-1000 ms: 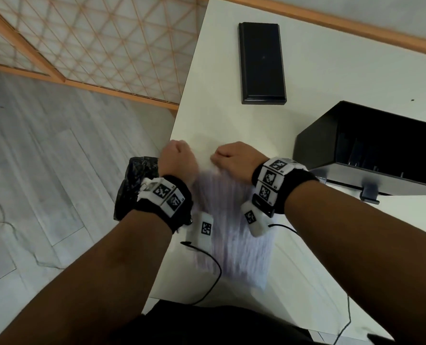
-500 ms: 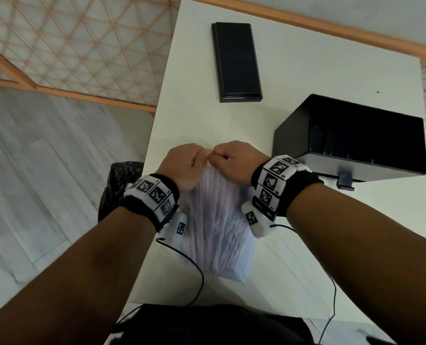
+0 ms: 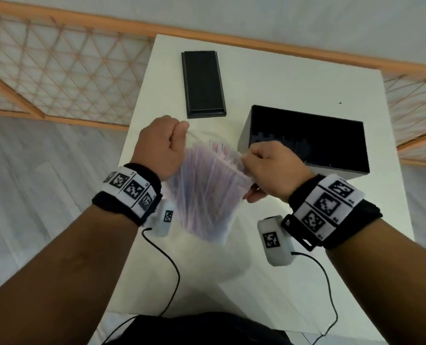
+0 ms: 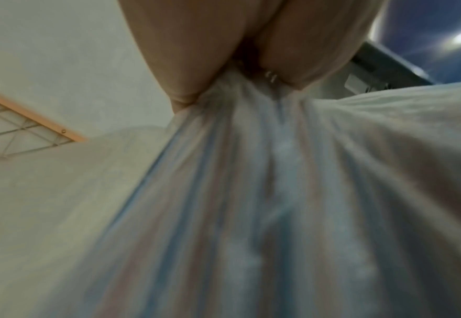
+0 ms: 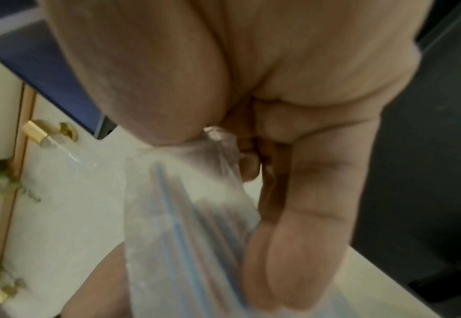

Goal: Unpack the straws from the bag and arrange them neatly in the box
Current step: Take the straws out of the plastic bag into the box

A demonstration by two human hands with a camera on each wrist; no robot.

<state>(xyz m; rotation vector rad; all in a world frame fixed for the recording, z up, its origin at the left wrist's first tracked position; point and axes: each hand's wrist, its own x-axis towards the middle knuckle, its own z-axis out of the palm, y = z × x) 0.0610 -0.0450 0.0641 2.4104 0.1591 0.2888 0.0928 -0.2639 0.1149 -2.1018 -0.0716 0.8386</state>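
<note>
A clear plastic bag (image 3: 207,192) full of striped straws hangs above the white table (image 3: 269,78) between my hands. My left hand (image 3: 161,145) pinches the bag's top left edge. Gripping the top right edge is my right hand (image 3: 269,165), just in front of the open black box (image 3: 306,138). The bag's mouth gapes between the hands and straw ends (image 3: 217,146) show there. In the left wrist view the bag (image 4: 278,193) spreads down from my pinching fingers (image 4: 186,64). The right wrist view shows bag film (image 5: 191,204) bunched under my curled fingers (image 5: 305,193).
The box's flat black lid (image 3: 203,84) lies at the far middle of the table. A wooden lattice rail (image 3: 57,78) runs behind and to the left of the table. Wrist-camera cables (image 3: 172,270) hang over the table's near part.
My hands, close together at the bag's top before, have pulled apart sideways. The bag's mouth has opened and straw ends now show.
</note>
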